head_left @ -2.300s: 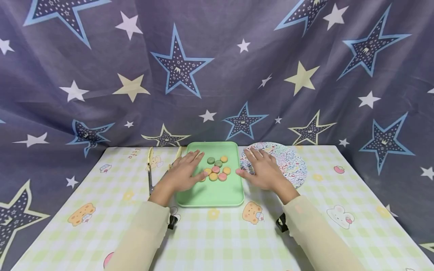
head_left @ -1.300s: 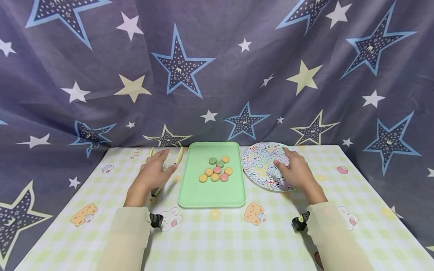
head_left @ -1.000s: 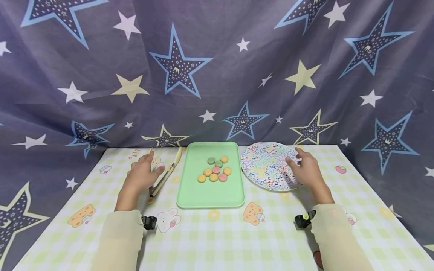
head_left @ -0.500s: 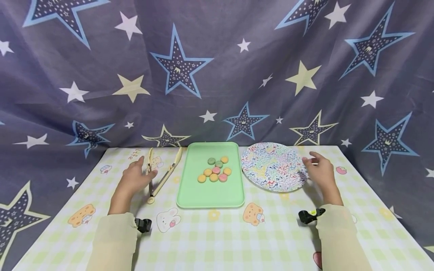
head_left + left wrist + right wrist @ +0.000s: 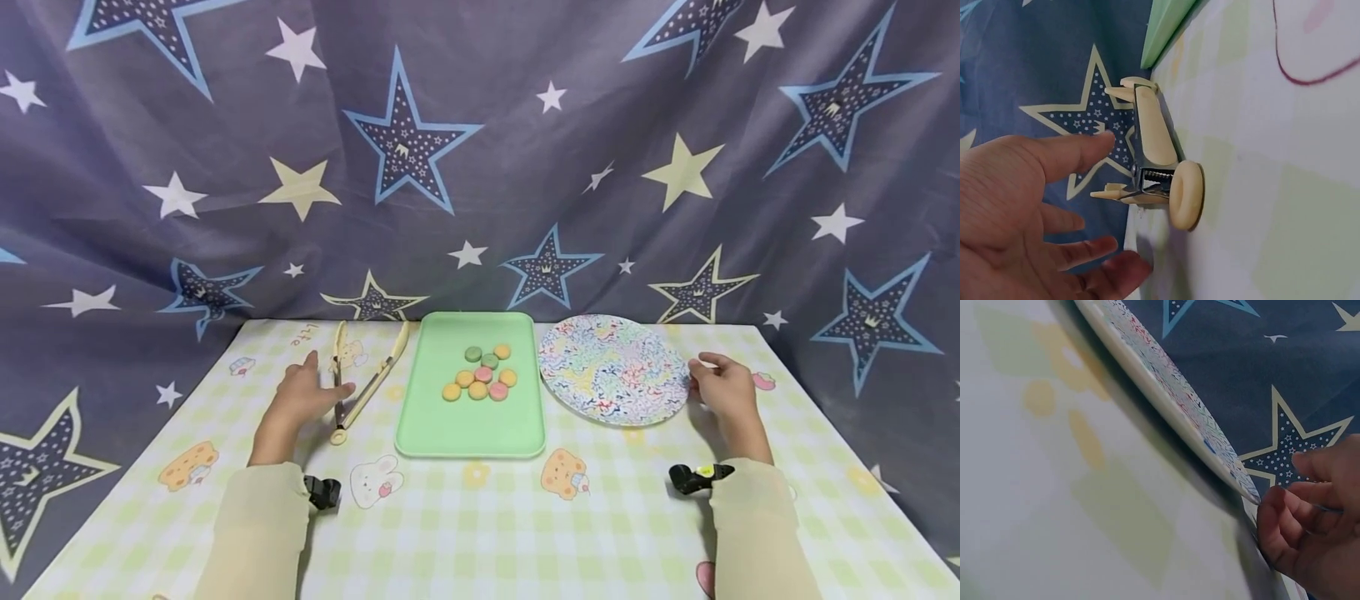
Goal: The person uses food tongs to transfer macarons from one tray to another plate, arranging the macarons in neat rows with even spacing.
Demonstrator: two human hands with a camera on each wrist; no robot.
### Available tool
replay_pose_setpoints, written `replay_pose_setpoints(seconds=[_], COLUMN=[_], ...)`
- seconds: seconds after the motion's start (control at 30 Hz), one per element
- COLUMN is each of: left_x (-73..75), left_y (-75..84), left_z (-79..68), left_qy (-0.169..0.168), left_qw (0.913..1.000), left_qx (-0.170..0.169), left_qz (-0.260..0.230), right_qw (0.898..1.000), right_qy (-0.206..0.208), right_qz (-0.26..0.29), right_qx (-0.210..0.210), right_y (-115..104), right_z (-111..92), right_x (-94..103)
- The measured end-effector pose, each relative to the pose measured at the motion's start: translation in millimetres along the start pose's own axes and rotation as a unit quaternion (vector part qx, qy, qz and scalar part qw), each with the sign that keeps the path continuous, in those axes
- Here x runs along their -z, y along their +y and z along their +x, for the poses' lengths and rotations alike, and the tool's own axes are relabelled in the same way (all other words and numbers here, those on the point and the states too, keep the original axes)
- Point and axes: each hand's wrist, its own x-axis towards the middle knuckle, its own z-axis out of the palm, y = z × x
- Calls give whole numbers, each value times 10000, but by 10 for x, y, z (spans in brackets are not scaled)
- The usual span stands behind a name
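In the head view, my left hand is beside a pair of cream-handled tongs lying spread on the cloth. The left wrist view shows its thumb and fingers apart, with the ring end of the tongs just past them and nothing held. On the other side, my right hand is at the right rim of a round speckled plate. In the right wrist view, its bent fingertips are right at the edge of the plate, while the thumb stays raised off it.
Between tongs and plate lies a green tray bearing several small macaron-like pieces in yellow, pink and green. A checked cloth covers the table. Behind its far edge hangs a dark star-print curtain.
Both hands moved apart from over the tray, the left to the tongs' left side, the right across the plate to its right rim. Tray, tongs and plate look unmoved.
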Motion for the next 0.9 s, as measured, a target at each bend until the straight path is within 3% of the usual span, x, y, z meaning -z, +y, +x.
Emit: replay_pose_setpoints(seconds=[0.2,0.6,0.73,0.9], left_x=[-20,-139,-187,-270], left_y=[-2,23,107,231], left_z=[40,130,131,140], left_qy=[-166,-228,-203,-46], left_qw=[9995,9982,9984,9955], left_qx=[-32,173,421,855], left_qz=[-248,-525,-324,-413], right_qw=[9989,9984,9986,9985], right_qy=[-108,-263,-283,-334], right_qz=[422,379,322,298], right_qx=[-167,-316,-310,-298], right_y=[16,55,62,72], right_z=[2,21,19,22], right_x=[25,11,6,17])
